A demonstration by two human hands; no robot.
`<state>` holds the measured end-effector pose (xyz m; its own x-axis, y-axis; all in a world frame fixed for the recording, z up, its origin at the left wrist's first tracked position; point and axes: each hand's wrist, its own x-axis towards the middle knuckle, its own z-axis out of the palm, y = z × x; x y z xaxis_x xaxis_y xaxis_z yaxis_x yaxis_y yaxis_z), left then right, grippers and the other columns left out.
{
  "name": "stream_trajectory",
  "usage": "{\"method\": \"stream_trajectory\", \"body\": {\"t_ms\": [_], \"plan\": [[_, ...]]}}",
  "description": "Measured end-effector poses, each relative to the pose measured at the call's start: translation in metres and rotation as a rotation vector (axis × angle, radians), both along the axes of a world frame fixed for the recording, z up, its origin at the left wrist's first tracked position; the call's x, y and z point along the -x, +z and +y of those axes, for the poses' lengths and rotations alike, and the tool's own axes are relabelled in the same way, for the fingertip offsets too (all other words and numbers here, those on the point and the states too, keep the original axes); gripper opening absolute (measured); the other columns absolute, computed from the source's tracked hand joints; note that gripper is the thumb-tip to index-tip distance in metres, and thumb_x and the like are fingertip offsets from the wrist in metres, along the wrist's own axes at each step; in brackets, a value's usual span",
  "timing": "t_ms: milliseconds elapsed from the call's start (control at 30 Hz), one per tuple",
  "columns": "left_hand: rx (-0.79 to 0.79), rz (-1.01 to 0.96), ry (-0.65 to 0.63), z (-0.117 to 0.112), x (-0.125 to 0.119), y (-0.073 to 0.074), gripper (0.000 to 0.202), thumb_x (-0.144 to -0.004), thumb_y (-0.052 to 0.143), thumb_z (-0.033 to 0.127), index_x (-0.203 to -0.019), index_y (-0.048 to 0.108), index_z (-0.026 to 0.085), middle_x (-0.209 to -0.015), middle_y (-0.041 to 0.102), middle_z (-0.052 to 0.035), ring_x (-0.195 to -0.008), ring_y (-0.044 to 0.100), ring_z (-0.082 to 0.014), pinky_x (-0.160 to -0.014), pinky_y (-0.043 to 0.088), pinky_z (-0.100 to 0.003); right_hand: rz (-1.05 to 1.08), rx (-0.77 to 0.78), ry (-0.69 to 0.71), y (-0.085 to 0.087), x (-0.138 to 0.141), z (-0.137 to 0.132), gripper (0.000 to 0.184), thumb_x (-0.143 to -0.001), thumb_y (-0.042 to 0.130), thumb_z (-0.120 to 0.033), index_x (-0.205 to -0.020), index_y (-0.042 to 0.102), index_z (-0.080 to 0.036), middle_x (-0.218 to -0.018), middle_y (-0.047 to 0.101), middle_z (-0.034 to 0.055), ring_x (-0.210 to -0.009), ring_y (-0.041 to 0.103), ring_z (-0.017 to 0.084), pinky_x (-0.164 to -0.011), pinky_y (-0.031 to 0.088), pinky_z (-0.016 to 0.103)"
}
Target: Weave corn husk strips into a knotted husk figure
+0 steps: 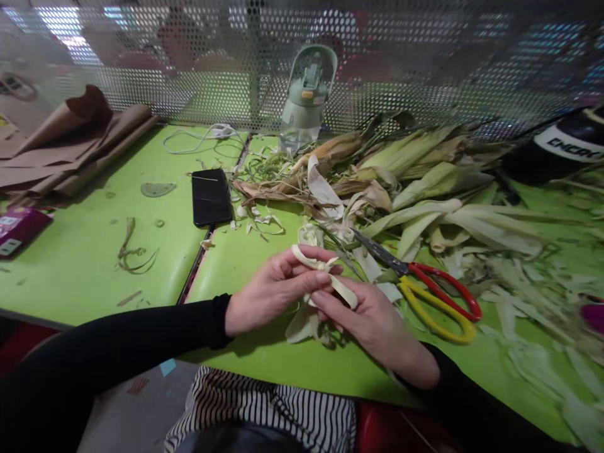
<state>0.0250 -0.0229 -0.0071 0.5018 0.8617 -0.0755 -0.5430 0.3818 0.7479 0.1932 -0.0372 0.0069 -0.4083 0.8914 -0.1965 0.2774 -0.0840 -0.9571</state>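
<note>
My left hand (278, 286) and my right hand (370, 318) meet over the front of the green table. Between their fingertips is a pale corn husk strip (346, 293), looped and apparently knotted near the left thumb. Both hands are closed on it. Wider husk pieces (302, 324) hang below the fingers, partly hidden by them. Scissors (415, 277) with one red and one yellow handle lie just right of my right hand, blades slightly apart and pointing to the upper left. More husk scraps (311, 233) lie right behind my fingers.
A heap of corn husks (425, 157) covers the back right. Behind stand a green bottle (304, 104) and a perforated metal screen (198, 63). A black phone (211, 196), a white cable (198, 135) and brown paper (70, 148) lie left. A dark container (561, 145) is at far right.
</note>
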Motion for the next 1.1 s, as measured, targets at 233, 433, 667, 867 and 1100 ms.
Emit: {"method": "stream_trajectory", "body": {"t_ms": [233,433,667,867,1100], "plan": [[-0.011,0.15,-0.051,-0.002,0.005,0.008,0.027,-0.086,0.072,0.023,-0.111,0.068,0.017,-0.107,0.074,-0.0076,-0.089,0.07,-0.0149,-0.081,0.053,-0.027,-0.079,-0.137,0.16,-0.007,0.001,-0.004,0.032,-0.092,0.06,-0.037,-0.066,0.06,-0.019,-0.057,0.059,-0.0029,-0.049,0.051,0.007,-0.048,0.04,0.022],[-0.067,0.309,-0.111,0.011,0.011,0.01,0.023,-0.086,0.068,0.02,-0.108,0.065,0.014,-0.101,0.073,-0.007,-0.091,0.067,-0.0146,-0.084,0.051,-0.027,-0.033,-0.377,0.05,0.006,-0.013,0.0,0.037,-0.096,0.056,-0.042,-0.066,0.063,-0.021,-0.053,0.054,-0.0034,-0.045,0.047,0.008,-0.042,0.035,0.023],[-0.226,0.448,-0.202,0.009,0.014,0.019,0.018,-0.092,0.054,0.021,-0.102,0.067,0.012,-0.093,0.072,-0.0072,-0.084,0.065,-0.0146,-0.083,0.049,-0.028,-0.35,-0.753,-0.11,0.008,-0.024,0.016,0.022,-0.092,0.065,-0.034,-0.111,0.072,-0.027,-0.099,0.064,0.0046,-0.091,0.063,0.019,-0.075,0.053,0.031],[-0.281,0.548,-0.215,0.009,0.016,0.013,0.022,-0.091,0.057,0.025,-0.106,0.066,0.011,-0.089,0.07,-0.0067,-0.082,0.063,-0.0148,-0.076,0.049,-0.027,-0.356,-0.788,-0.1,0.007,-0.023,0.015,0.011,-0.09,0.066,-0.032,-0.098,0.072,-0.028,-0.1,0.062,0.0033,-0.098,0.062,0.02,-0.088,0.051,0.038],[-0.353,0.562,-0.178,0.002,0.012,0.007,0.024,-0.091,0.062,0.035,-0.084,0.065,0.012,-0.08,0.069,-0.0059,-0.067,0.058,-0.0103,-0.064,0.047,-0.023,-0.272,-0.735,-0.01,0.007,-0.024,0.014,0.007,-0.091,0.064,-0.028,-0.085,0.065,-0.025,-0.097,0.07,0.0021,-0.098,0.062,0.02,-0.088,0.049,0.037]]}}
